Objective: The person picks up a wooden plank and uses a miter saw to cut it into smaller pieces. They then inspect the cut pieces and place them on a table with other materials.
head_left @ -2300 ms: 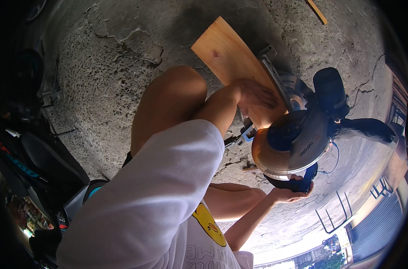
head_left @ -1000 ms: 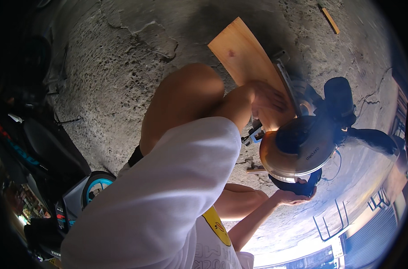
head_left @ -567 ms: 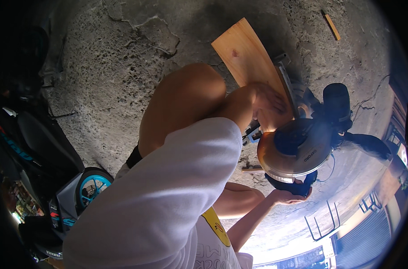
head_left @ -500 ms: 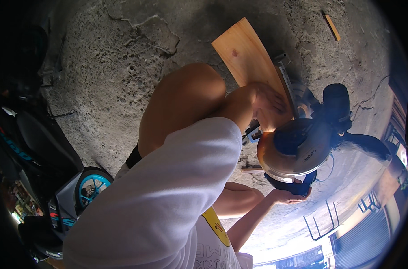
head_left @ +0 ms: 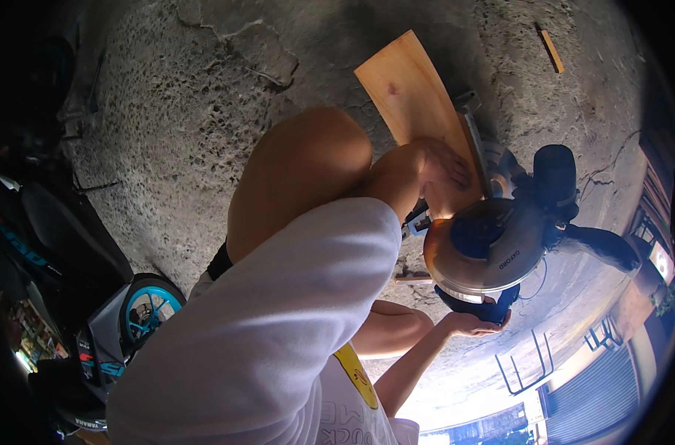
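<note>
The right grip (head_left: 477, 325) clasps the saw handle (head_left: 488, 310) while the left grip (head_left: 444, 167) lies flat on the board (head_left: 410, 90), likely stiff, best held by its edges.

I wear a loose white T-shirt (head_left: 333, 391), its cloth soft-looking and broadly creased. The left sleeve (head_left: 263, 304) is wide and roomy, shaded grey along its folds, with a plain rounded edge. Only a small piece of the right sleeve (head_left: 405, 430) shows, in the same white. On my front sits a yellow cartoon print (head_left: 354, 376) with a small orange detail and dark outlines, and next to it runs thin grey outlined lettering (head_left: 345, 412). A bit of black cloth (head_left: 219, 262) peeks out beside the sleeve. My left hand (head_left: 445, 165), right hand (head_left: 474, 325) and forearms (head_left: 411, 367) are bare.
</note>
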The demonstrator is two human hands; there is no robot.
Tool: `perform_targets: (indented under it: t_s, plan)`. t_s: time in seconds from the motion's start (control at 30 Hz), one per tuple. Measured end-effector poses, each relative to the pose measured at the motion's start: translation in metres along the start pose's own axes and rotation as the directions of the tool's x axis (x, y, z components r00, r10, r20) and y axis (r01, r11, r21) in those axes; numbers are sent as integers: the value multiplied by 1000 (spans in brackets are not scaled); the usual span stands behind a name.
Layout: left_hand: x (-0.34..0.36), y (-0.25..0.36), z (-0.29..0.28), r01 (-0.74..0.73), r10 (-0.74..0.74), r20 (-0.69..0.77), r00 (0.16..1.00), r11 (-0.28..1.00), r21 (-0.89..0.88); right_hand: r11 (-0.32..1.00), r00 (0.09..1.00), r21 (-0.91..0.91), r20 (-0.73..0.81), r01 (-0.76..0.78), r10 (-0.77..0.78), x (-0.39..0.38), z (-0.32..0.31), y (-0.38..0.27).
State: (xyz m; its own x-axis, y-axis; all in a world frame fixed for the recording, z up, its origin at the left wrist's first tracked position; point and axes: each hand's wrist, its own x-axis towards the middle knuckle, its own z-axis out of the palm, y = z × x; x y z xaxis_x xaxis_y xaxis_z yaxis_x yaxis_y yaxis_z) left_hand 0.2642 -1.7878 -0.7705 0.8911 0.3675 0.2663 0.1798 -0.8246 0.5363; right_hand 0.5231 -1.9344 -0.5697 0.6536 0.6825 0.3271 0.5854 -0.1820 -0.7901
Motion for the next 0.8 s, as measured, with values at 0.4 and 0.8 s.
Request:
perform_targets:
  t_s: [0.4,0.8]
  plan:
    - [2,3,1,42,-43,13,999,999,10,977,990,-164,3,138,-139,1,-6,9]
    - [3,5,-2,19,-20,19,1000,999,28,984,991,-125,-14,128,-131,2,-8,18]
